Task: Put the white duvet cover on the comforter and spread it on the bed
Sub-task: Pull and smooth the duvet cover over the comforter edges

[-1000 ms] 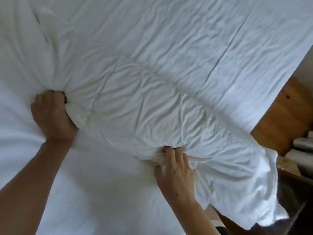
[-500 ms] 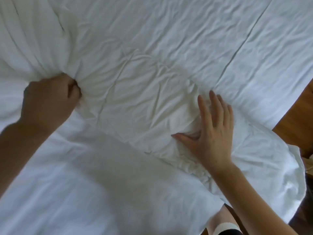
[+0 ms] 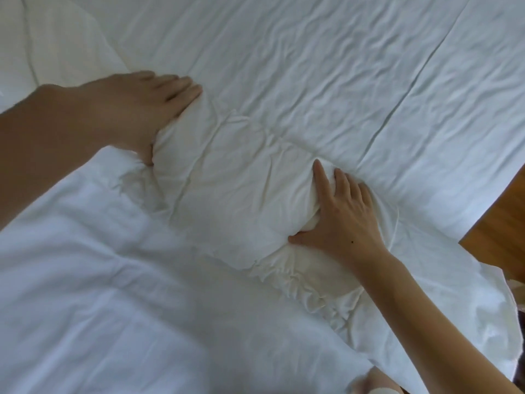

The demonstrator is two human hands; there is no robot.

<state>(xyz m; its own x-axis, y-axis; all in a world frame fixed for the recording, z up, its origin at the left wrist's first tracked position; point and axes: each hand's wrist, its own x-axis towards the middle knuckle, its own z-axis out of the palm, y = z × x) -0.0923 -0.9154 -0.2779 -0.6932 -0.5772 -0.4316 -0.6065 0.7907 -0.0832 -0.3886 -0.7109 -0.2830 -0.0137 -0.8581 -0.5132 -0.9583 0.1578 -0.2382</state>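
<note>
The white duvet cover point(image 3: 326, 69) lies wrinkled across the bed and fills most of the view. A puffy bunched lump of the comforter point(image 3: 233, 183) bulges under the cover in the middle. My left hand point(image 3: 142, 109) presses flat on the lump's left end, fingers stretched out and thumb tucked under the fabric. My right hand point(image 3: 338, 220) rests on the lump's right end with fingers spread, cupping the bulge. A gathered, crinkled hem of the cover point(image 3: 306, 285) runs just below my right hand. Smooth white fabric point(image 3: 99, 294) covers the near left.
A wooden floor point(image 3: 500, 217) shows past the bed's right edge. A straight seam point(image 3: 403, 95) runs diagonally through the cover at the upper right. The cover's edge droops over the bed's right side point(image 3: 488, 308).
My left hand has let go of its fistful and now lies flat with fingers extended. My right hand stays spread on the lump's right end. The view has shifted a little.
</note>
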